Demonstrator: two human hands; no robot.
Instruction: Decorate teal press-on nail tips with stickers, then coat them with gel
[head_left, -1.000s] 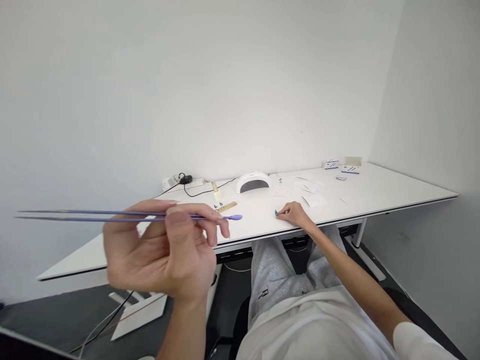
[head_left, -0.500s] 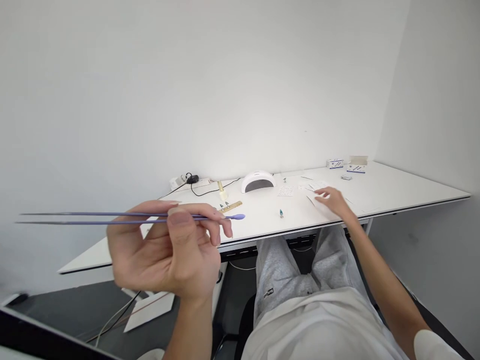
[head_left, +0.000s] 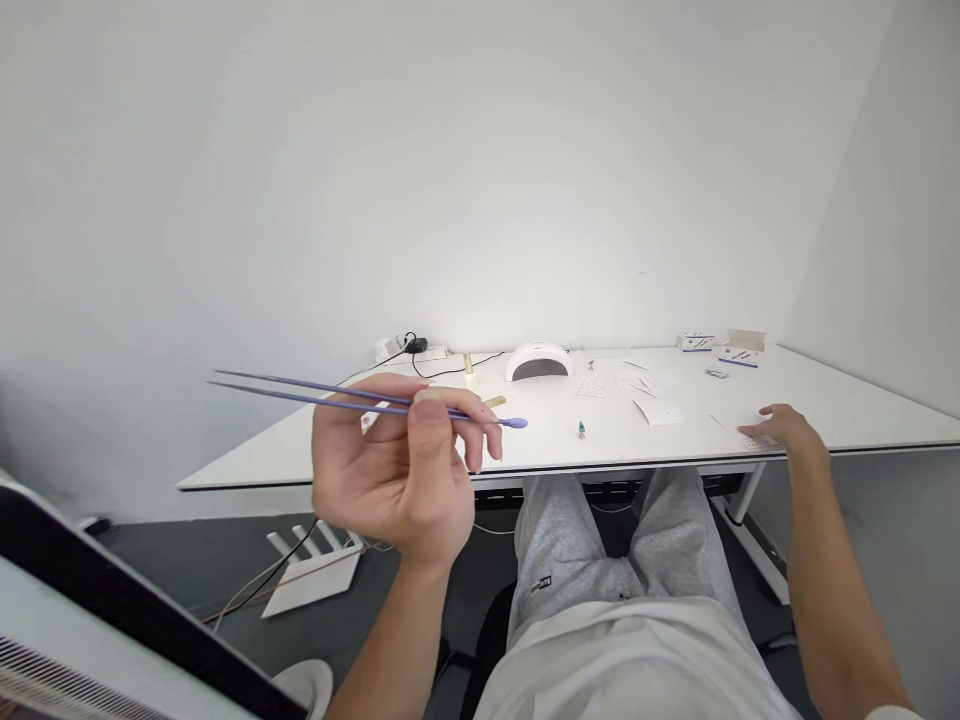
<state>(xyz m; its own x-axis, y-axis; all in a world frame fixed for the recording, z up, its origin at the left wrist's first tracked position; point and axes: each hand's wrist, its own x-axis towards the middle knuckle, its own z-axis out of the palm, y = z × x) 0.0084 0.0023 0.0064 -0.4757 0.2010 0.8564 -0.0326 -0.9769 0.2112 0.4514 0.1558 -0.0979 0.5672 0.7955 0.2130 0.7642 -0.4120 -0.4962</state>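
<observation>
Tweezers [head_left: 360, 404] pinched in left hand [head_left: 401, 470], long axis near level, tips leftward; right hand [head_left: 795, 435], grip unclear

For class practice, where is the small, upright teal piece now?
In the head view, the teal piece stands near the white table's front edge, right of the purple tweezers.

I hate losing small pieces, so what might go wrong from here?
The small teal piece stands near the front edge of the table, so a careless bump might knock it over. The left hand holds the purple tweezers with their pointed tips exposed and apart, so they could snag or poke something. The right hand is at a pale sheet close to that edge, which might get brushed off.
</observation>
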